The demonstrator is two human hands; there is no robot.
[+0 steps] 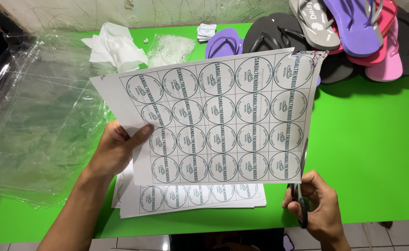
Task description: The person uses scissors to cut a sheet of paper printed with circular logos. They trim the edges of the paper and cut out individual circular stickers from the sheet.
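Note:
My left hand [116, 151] grips the left edge of a white paper sheet [218, 116] printed with rows of round labels, holding it up above the green table [367, 153]. My right hand [318, 209] is closed around the handles of black scissors [302, 204], whose blades run up along the sheet's right edge. Under the raised sheet lies a stack of the same label sheets [190, 197] near the table's front edge.
Clear plastic bags [37, 116] cover the table's left side. White tissue [116, 46] and a netted bundle [169, 49] lie at the back. A heap of flip-flops [353, 32] in purple, pink, grey and black fills the back right corner.

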